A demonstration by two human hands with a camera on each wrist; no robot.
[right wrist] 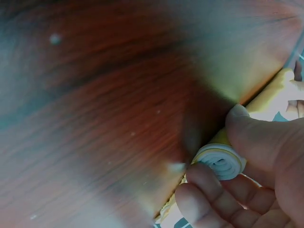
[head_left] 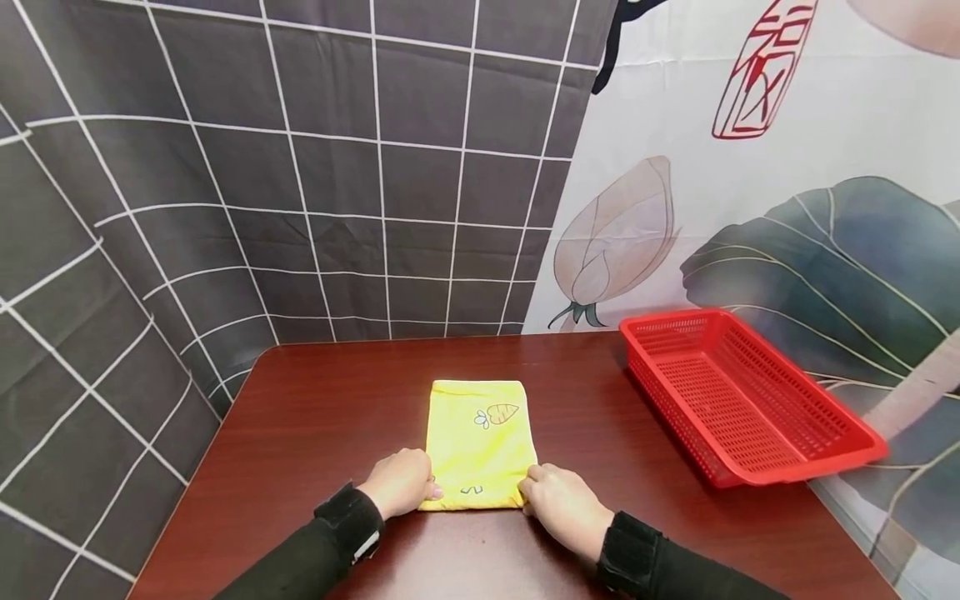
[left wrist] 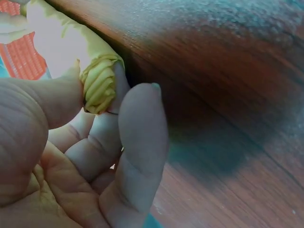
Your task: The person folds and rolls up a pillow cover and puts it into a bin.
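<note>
A yellow cloth (head_left: 480, 442) printed with a carrot lies on the table, flat at its far part and rolled up along the near edge. At the left end of that roll, my left hand (head_left: 401, 483) pinches it between thumb and fingers. My right hand (head_left: 564, 507) grips the opposite end. Gathered yellow folds (left wrist: 99, 88) show at the left end in the left wrist view. A pale spiral of layers (right wrist: 219, 162) faces the camera in the right wrist view, with thumb and fingers about it.
A red perforated plastic basket (head_left: 750, 400) stands at the right side of the brown wooden table (head_left: 322, 408). Behind the table hang a grey gridded cloth (head_left: 330, 167) and a white sheet (head_left: 645, 117) with painted flowers and leaves.
</note>
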